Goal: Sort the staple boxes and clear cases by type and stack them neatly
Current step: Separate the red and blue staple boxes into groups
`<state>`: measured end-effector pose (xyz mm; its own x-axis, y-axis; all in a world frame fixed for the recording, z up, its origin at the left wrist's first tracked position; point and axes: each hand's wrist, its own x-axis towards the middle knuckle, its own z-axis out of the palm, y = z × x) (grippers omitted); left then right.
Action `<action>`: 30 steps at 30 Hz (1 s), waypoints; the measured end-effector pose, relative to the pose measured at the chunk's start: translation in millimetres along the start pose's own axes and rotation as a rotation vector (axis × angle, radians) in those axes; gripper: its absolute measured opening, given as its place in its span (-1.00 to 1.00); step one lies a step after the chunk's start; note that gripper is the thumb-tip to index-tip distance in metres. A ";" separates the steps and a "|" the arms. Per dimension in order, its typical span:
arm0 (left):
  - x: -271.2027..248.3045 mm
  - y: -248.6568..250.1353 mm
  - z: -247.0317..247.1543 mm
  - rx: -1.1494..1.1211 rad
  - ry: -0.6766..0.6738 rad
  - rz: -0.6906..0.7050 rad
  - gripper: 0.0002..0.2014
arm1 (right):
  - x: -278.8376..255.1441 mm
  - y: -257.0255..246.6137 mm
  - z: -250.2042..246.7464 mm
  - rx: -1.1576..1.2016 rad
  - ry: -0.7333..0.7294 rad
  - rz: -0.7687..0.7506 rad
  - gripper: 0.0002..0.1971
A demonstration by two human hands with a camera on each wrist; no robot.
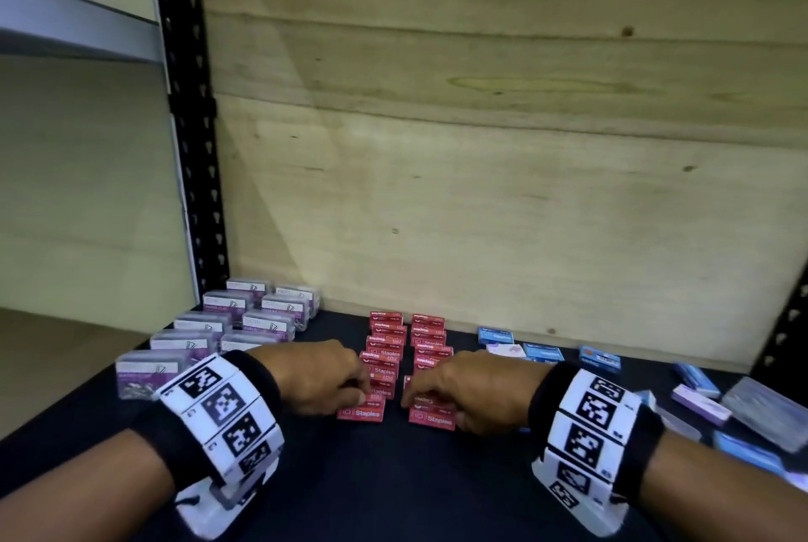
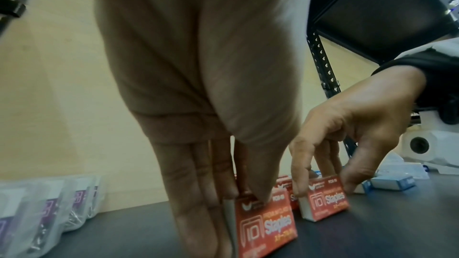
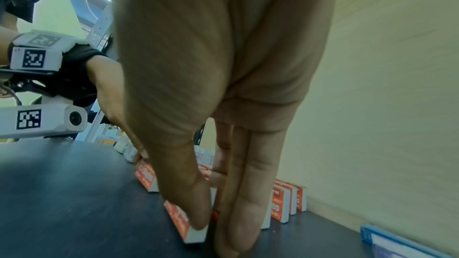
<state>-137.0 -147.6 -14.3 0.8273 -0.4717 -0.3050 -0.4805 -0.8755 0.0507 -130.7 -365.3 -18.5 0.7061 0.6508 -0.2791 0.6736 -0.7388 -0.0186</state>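
Note:
Two rows of upright red staple boxes (image 1: 387, 349) run back from the middle of the dark shelf (image 1: 393, 493). My left hand (image 1: 355, 393) pinches the front box of the left row (image 1: 360, 412), thumb on its printed face and fingers behind it, as the left wrist view shows on this box (image 2: 265, 227). My right hand (image 1: 414, 398) pinches the front box of the right row (image 1: 433, 418) the same way; the right wrist view shows its thumb (image 3: 193, 209) on that box (image 3: 181, 223). Clear cases (image 1: 245, 323) with purple labels stand in two rows at the left.
Blue staple boxes (image 1: 542, 352) lie loosely at the right with a lilac box (image 1: 699, 404) and a clear case (image 1: 765, 410) near the shelf's right edge. A wooden back panel (image 1: 481, 191) closes the rear. A black upright post (image 1: 192, 148) stands at the left.

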 end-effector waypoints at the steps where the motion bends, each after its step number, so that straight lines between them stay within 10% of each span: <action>1: 0.6 -1.3 1.6 -0.003 0.003 0.001 -0.73 | -0.8 -0.8 0.5 -0.001 0.000 -0.003 -0.31; 8: -5.6 -14.4 6.4 -0.130 0.035 -0.016 -0.74 | -4.5 5.9 8.8 0.081 0.058 0.010 -0.23; 21: -2.5 -20.2 17.3 -0.063 0.135 0.005 -0.88 | -9.6 9.5 18.6 0.103 0.126 0.152 -0.88; 30: -10.1 -17.3 13.2 -0.183 0.082 -0.070 -0.64 | -17.9 14.4 13.8 0.221 0.104 0.155 -0.69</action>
<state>-141.0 -126.2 -24.7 0.8810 -0.4098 -0.2362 -0.3666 -0.9072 0.2066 -136.6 -390.0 -27.1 0.8233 0.5328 -0.1956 0.4998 -0.8439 -0.1953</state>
